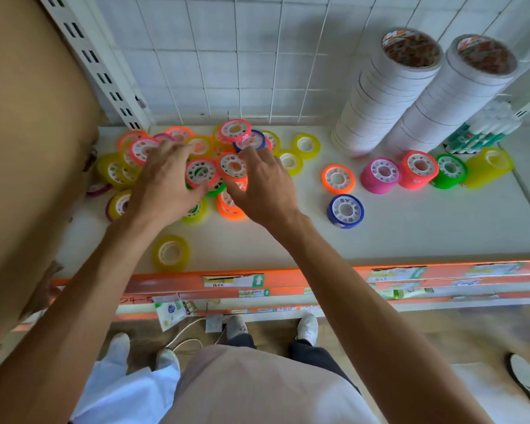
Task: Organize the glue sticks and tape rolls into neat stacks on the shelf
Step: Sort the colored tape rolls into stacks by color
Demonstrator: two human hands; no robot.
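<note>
Shelf (288, 240): heap of tape rolls (196, 154) at left rear; single roll (171, 253) near front edge; row of short roll stacks (416, 174) right of centre; two tall roll stacks (410, 96) behind them; glue sticks (481, 133) at far right rear.

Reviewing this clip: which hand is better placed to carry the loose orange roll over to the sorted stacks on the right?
The right hand, probably. The orange roll lies alone just to its right, with the pink stack beyond. The left hand is over the jumbled pile, farther away.

Jumbled colourful tape rolls (202, 166) on shelf (288, 240)
</note>
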